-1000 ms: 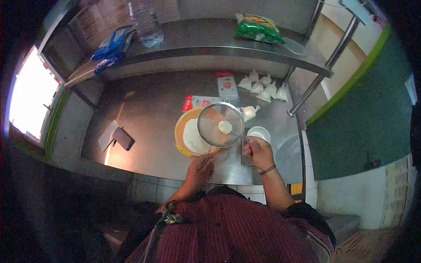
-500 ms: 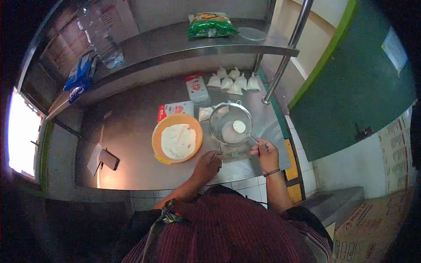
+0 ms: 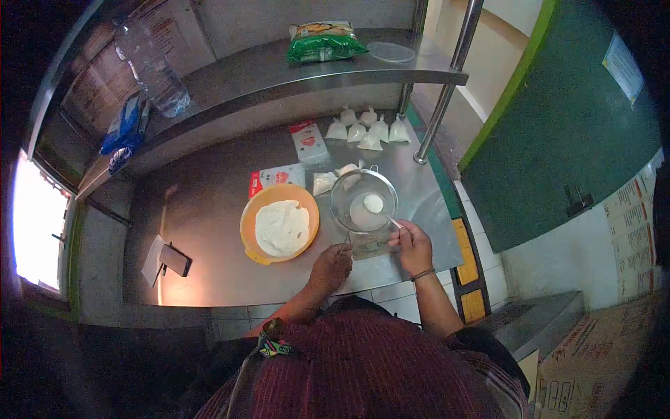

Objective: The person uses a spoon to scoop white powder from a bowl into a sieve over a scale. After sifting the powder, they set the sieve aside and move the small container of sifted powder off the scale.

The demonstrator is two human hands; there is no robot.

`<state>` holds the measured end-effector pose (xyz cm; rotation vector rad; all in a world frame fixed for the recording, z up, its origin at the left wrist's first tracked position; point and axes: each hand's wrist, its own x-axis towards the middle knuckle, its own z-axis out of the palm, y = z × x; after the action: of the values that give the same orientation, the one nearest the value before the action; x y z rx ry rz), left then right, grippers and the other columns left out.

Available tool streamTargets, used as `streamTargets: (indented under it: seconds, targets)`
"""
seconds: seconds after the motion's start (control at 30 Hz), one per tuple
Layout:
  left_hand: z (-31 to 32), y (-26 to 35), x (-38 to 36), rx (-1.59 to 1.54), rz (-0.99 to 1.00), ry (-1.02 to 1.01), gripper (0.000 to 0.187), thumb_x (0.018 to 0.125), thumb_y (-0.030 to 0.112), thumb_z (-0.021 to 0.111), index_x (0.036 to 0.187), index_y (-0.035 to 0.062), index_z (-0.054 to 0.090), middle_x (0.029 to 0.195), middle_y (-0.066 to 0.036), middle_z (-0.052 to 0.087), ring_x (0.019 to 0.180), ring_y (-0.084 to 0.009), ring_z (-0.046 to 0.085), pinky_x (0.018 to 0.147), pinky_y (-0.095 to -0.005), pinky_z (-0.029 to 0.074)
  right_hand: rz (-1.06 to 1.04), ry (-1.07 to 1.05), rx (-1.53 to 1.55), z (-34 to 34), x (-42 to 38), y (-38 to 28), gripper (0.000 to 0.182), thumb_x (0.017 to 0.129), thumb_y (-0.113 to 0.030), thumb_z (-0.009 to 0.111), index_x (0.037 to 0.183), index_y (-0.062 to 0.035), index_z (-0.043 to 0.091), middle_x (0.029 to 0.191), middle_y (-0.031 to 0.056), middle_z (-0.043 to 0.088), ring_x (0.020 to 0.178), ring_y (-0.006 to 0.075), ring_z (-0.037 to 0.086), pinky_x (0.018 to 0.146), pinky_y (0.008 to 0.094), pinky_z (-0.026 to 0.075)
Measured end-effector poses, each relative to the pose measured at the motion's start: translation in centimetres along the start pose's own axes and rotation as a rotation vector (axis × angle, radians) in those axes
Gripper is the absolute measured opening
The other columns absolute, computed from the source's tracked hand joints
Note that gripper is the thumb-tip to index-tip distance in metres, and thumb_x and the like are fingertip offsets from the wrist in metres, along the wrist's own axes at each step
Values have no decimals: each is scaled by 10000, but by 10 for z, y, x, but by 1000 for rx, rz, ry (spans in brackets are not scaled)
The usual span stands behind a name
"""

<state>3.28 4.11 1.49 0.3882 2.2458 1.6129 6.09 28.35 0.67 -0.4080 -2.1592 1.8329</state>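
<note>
— Where are your hands, and what is their state?
— Lower centre of the frame: my left hand (image 3: pixel 331 268) is closed around the thin handle of a round mesh sieve (image 3: pixel 343 211). Right of it, my right hand (image 3: pixel 413 249) grips the handle of a spoon (image 3: pixel 374 204) between thumb and fingers.

— And the sieve and spoon themselves?
— Centre, slightly right: the sieve is above the steel table (image 3: pixel 202 276), and the spoon's bowl, filled with white powder, overlaps its mesh. I cannot tell whether the two touch. A pale round container shows through the mesh; a flat device with a small display (image 3: pixel 375 246) lies just below.

— What surrounds them?
— Left of the sieve, an orange bowl (image 3: pixel 247 234) contains a mound of white powder (image 3: pixel 280 229). Behind the bowl are two red-and-white packets (image 3: pixel 308 142); farther right, a cluster of small tied bags (image 3: pixel 370 141). A dark phone (image 3: pixel 176 260) is propped at the left. At upper centre, a green packet (image 3: pixel 325 47) rests on the shelf (image 3: pixel 244 82).
</note>
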Motion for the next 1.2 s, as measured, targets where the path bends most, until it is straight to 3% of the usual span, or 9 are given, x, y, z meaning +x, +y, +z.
streamTargets:
  seconds: [0.17,0.27,0.37,0.43,0.57,0.63,0.97,1.03,1.2]
  targets:
    - [-5,18,-7,-10,-124,-19,295,1036,215,527,1203,-14,610,745,-55,615,657,-147,577,620,-325,492,-170,23,-315,5,-8,-12,299,1040,-136,471,1265,12,602,854,101,713,762,229,710,745,358,563]
    - [0,-16,-1,-21,13,26,297,1043,226,521,1187,-16,614,742,-52,608,653,-150,571,617,-328,492,-205,-1,-388,3,-12,-22,312,1023,-120,477,1289,0,587,893,120,707,826,277,703,785,387,554]
    - [0,-46,8,416,481,41,314,1051,241,506,1200,-15,612,746,-52,605,645,-150,559,614,-326,489,-322,-13,-498,-2,-12,-23,316,1013,-109,477,1289,-8,593,953,145,700,899,299,692,824,404,541]
    - [5,-47,7,-206,-27,-58,321,1054,238,494,1207,-18,613,753,-62,614,643,-161,570,621,-338,491,-362,23,-528,-3,-11,-25,299,1034,-124,469,1273,-9,608,927,133,698,866,273,689,813,391,540]
    - [-1,-33,3,283,406,80,326,1048,243,502,1207,-19,614,740,-71,615,638,-172,575,629,-350,495,-424,73,-494,-7,-13,-35,295,1056,-138,454,1255,-3,624,925,128,694,854,250,684,806,373,539]
    - [-3,-2,-7,31,65,30,345,1045,272,508,1196,-17,621,718,-74,611,638,-177,576,632,-357,493,-428,66,-488,-10,-14,-42,298,1055,-134,452,1257,4,620,932,134,691,856,252,682,807,373,539]
    - [3,-26,0,-86,-44,11,322,1048,299,509,1061,8,647,698,-82,592,629,-192,558,619,-348,463,-477,60,-415,-8,-24,-43,292,1039,-111,464,1247,23,620,923,144,681,837,261,674,801,381,537]
    - [4,-32,1,400,623,252,309,1052,297,506,1027,19,637,681,-73,575,608,-199,547,612,-357,463,-472,24,-459,-8,-24,-33,286,1034,-111,472,1239,16,624,916,146,681,832,270,675,796,385,537]
    - [1,-14,-6,35,174,74,295,1058,289,502,990,33,633,684,-55,571,585,-182,535,580,-352,452,-399,-72,-479,-8,-25,-22,284,1026,-155,478,1221,-7,622,1013,216,678,935,399,661,840,465,532]
